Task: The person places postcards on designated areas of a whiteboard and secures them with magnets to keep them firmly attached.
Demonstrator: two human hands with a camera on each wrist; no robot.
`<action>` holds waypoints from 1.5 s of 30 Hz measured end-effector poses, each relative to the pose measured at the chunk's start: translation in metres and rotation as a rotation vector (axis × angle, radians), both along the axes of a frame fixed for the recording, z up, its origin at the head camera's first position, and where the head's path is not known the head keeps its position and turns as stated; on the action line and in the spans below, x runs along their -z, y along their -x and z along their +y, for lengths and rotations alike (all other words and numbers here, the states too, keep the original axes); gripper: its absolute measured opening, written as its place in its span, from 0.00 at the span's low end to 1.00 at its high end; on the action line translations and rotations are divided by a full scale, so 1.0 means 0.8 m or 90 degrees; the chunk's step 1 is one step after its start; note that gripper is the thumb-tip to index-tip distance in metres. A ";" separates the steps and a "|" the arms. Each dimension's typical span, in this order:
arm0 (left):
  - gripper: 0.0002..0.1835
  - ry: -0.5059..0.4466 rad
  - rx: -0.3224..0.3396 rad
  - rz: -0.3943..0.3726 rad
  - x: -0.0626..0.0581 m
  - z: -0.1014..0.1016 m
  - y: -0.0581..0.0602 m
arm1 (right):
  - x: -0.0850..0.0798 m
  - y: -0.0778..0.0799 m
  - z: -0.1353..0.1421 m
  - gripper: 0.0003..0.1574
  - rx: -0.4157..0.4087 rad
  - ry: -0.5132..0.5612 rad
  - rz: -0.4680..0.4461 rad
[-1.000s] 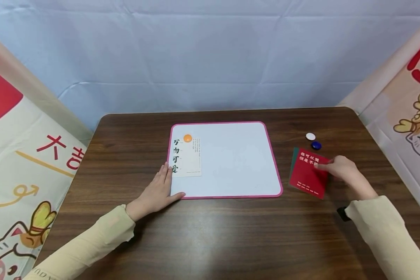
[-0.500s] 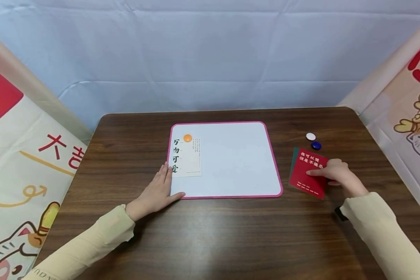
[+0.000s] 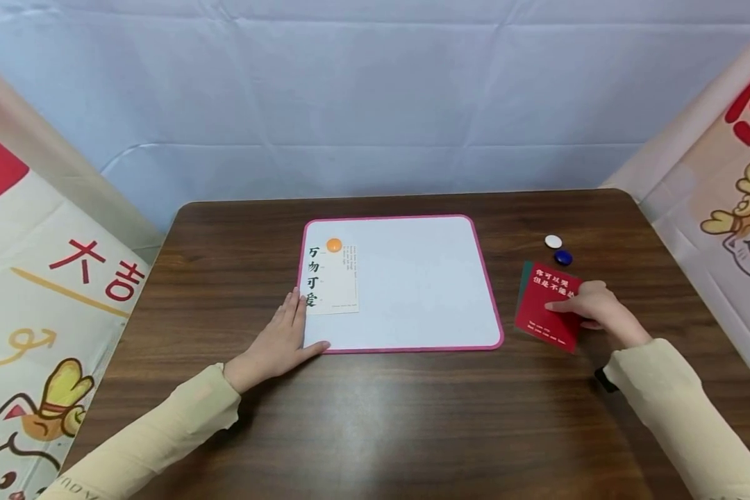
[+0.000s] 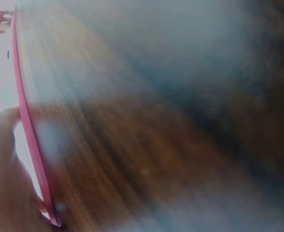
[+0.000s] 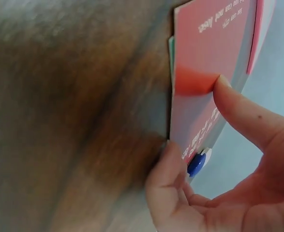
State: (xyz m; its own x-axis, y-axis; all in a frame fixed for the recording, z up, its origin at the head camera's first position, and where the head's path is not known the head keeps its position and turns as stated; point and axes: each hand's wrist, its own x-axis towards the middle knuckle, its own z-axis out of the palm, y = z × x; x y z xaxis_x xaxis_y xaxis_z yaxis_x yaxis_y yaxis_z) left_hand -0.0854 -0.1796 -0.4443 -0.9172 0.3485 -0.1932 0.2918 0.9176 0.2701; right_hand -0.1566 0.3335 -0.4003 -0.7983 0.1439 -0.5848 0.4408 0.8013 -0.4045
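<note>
My left hand (image 3: pixel 275 347) rests with spread fingers on the lower left corner of a pink-rimmed whiteboard (image 3: pixel 425 292). Beside its fingertips lies a white card (image 3: pixel 340 292) with dark green characters, and an orange round magnet (image 3: pixel 334 245) sits on the card's top edge. My right hand (image 3: pixel 596 309) holds a red card (image 3: pixel 540 323) at its right side. In the right wrist view the thumb presses on the card's face while a bent index finger is at the edge. A green card (image 3: pixel 525 278) peeks out beneath the red one.
Behind the cards lie a white round magnet (image 3: pixel 553 242) and a blue round magnet (image 3: pixel 563 257). Everything lies on a dark wooden table (image 3: pixel 375 423). Pale cloth (image 3: pixel 375 97) hangs at its back, and printed cloths flank both sides.
My right thumb has slid left across the red card, and the hand has moved in closer over its right edge. The left hand, the board and the magnets stay put.
</note>
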 end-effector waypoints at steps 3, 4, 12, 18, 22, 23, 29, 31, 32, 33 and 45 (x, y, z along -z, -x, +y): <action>0.54 -0.002 0.000 0.003 0.000 0.000 0.000 | 0.001 0.002 -0.002 0.53 0.024 -0.027 0.007; 0.54 -0.003 0.001 0.004 0.000 0.000 0.000 | 0.001 0.003 -0.003 0.53 0.034 -0.034 0.009; 0.54 -0.002 0.002 0.007 0.000 0.000 0.000 | 0.000 0.003 -0.009 0.63 0.080 -0.042 0.009; 0.54 0.002 0.004 0.010 0.000 0.000 -0.001 | -0.004 0.004 -0.015 0.67 0.071 -0.072 0.004; 0.54 0.004 0.003 0.012 -0.001 0.000 -0.002 | -0.006 0.005 -0.016 0.65 0.053 -0.104 0.025; 0.54 0.004 0.003 0.012 -0.001 0.000 -0.002 | -0.007 0.005 -0.016 0.65 0.046 -0.110 0.032; 0.54 0.005 0.000 0.010 -0.004 0.002 -0.004 | -0.014 0.000 -0.015 0.55 0.008 -0.122 0.091; 0.54 0.006 0.001 0.011 -0.004 0.002 -0.004 | -0.018 -0.003 -0.014 0.43 -0.017 -0.120 0.128; 0.54 0.007 0.002 0.011 -0.004 0.002 -0.004 | -0.021 -0.005 -0.014 0.37 -0.028 -0.118 0.148; 0.54 0.007 0.002 0.011 -0.004 0.002 -0.004 | -0.023 -0.006 -0.013 0.32 -0.038 -0.116 0.168; 0.54 0.010 -0.001 0.005 -0.006 0.003 -0.004 | -0.036 -0.010 -0.017 0.23 -0.053 -0.090 0.276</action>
State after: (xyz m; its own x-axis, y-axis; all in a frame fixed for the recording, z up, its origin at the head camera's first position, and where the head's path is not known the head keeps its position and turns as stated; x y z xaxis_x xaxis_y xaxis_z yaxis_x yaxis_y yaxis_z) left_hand -0.0822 -0.1776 -0.4396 -0.9193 0.3444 -0.1907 0.2928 0.9219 0.2535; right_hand -0.1485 0.3195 -0.3717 -0.9771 0.1237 -0.1729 0.1870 0.8874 -0.4214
